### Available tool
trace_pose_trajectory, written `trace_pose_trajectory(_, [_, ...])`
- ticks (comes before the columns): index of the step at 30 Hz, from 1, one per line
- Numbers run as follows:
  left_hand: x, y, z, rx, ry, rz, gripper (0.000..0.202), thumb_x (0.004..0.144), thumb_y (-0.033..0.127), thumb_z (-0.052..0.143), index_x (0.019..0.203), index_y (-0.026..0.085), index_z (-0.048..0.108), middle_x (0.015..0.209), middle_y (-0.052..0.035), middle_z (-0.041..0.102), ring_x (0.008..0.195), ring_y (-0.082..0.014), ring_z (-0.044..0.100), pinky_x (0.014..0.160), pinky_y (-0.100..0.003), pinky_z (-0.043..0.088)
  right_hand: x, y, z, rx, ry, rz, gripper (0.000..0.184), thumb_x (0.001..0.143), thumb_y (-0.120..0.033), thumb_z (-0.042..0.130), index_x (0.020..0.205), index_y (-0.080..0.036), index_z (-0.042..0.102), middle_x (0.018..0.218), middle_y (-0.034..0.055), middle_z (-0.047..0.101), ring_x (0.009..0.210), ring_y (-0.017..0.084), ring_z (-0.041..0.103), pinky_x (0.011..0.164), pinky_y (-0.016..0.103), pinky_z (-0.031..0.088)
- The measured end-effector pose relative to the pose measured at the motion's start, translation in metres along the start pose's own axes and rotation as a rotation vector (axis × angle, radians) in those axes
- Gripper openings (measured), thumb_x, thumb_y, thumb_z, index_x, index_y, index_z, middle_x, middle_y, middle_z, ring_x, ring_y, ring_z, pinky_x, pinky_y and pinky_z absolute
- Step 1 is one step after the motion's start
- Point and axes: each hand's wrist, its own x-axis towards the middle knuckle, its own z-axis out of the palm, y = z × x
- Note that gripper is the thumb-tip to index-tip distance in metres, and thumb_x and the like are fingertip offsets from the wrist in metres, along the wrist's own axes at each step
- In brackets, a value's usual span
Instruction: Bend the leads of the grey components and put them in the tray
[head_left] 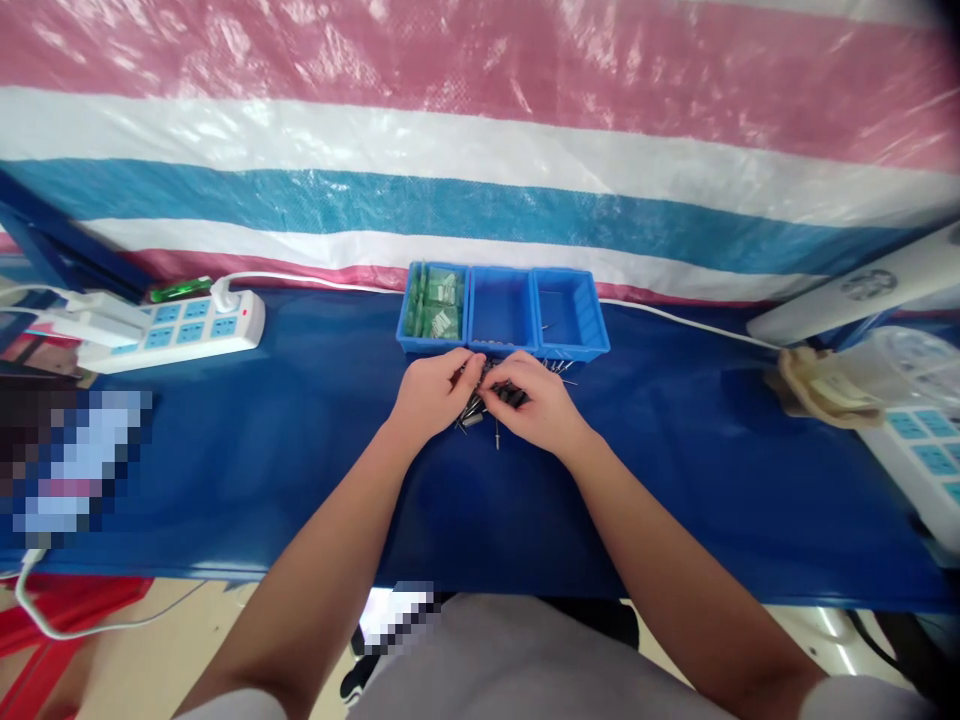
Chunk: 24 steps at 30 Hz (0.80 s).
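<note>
My left hand [440, 390] and my right hand [538, 402] meet over a small heap of metal and black parts [472, 412] on the blue table. Thumb and fingers of each are pinched together, almost touching the other hand. Whatever lies between the fingertips is too small and hidden to make out. A thin pin with a wider collar, like a blind rivet [497, 436], lies just in front of the heap. More thin metal pins [559, 367] stick out behind my right hand. Much of the heap is covered by my hands.
Behind my hands stand three joined blue bins; the left bin [405, 342] holds green packets, the middle bin [501, 300] small pieces, the right bin [570, 305] a thin piece. A power strip [187, 325] lies left, a blurred-out phone [82, 460] nearer, a clear plastic container [892, 365] right.
</note>
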Motion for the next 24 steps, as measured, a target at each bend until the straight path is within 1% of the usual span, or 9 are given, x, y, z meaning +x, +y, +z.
trace_pose_trajectory(7, [0.0004, 0.0028, -0.0009, 0.026, -0.012, 0.043, 0.035, 0.103, 0.039, 0.049, 0.086, 0.018, 0.072, 0.067, -0.0002, 0.069, 0.057, -0.0106, 0.058, 0.058, -0.024, 0.038, 0.0019, 0.0033, -0.0062, -0.026, 0.036, 0.011, 0.012, 0.088, -0.012, 0.067, 0.089, -0.024, 0.067, 0.081, 0.0009, 0.07, 0.079, 0.018, 0.061, 0.074, 0.033, 0.054])
trace_pose_trajectory(13, [0.0015, 0.0004, -0.0028, 0.027, 0.013, 0.044, 0.037, 0.103, 0.04, 0.048, 0.084, 0.018, 0.071, 0.064, 0.0003, 0.065, 0.056, -0.0104, 0.055, 0.057, -0.024, 0.037, 0.0018, 0.003, -0.0082, -0.045, -0.016, 0.026, 0.01, 0.089, -0.015, 0.067, 0.089, -0.024, 0.069, 0.082, 0.0016, 0.072, 0.08, 0.019, 0.063, 0.075, 0.034, 0.054])
trace_pose_trajectory(18, [0.0014, -0.0021, -0.0015, 0.028, 0.009, 0.034, 0.037, 0.103, 0.04, 0.048, 0.082, 0.018, 0.07, 0.063, 0.0002, 0.065, 0.055, -0.0105, 0.055, 0.056, -0.024, 0.037, -0.0001, 0.0042, -0.0075, -0.062, -0.033, 0.064, 0.008, 0.089, -0.016, 0.068, 0.089, -0.024, 0.071, 0.079, 0.001, 0.069, 0.076, 0.017, 0.063, 0.068, 0.03, 0.054])
trace_pose_trajectory(24, [0.0003, -0.0007, -0.0017, 0.019, -0.006, 0.03, 0.036, 0.103, 0.04, 0.049, 0.085, 0.019, 0.071, 0.064, 0.0002, 0.065, 0.055, -0.0107, 0.055, 0.056, -0.025, 0.037, -0.0006, 0.0034, -0.0082, -0.063, -0.045, 0.084, 0.009, 0.088, -0.016, 0.07, 0.089, -0.024, 0.072, 0.079, 0.0007, 0.067, 0.073, 0.016, 0.063, 0.065, 0.028, 0.053])
